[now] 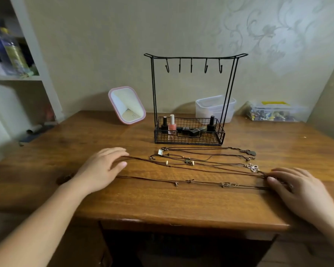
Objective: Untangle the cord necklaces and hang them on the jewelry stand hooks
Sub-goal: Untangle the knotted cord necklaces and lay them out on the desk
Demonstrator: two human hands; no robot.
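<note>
We are mid-untangling: our left hand (102,170) and right hand (295,186) rest spread on the cord necklaces' (201,170) ends, next lifting one free toward the jewelry stand hooks (191,64).

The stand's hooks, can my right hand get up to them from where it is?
Probably yes. The right hand rests on the cords; nothing stands between it and the bare hooks.

A pink-framed mirror (126,105) leans on the wooden table (162,205) near the wall. Two clear plastic containers (212,107) (274,111) sit further right, a shelf (14,77) at left.
</note>
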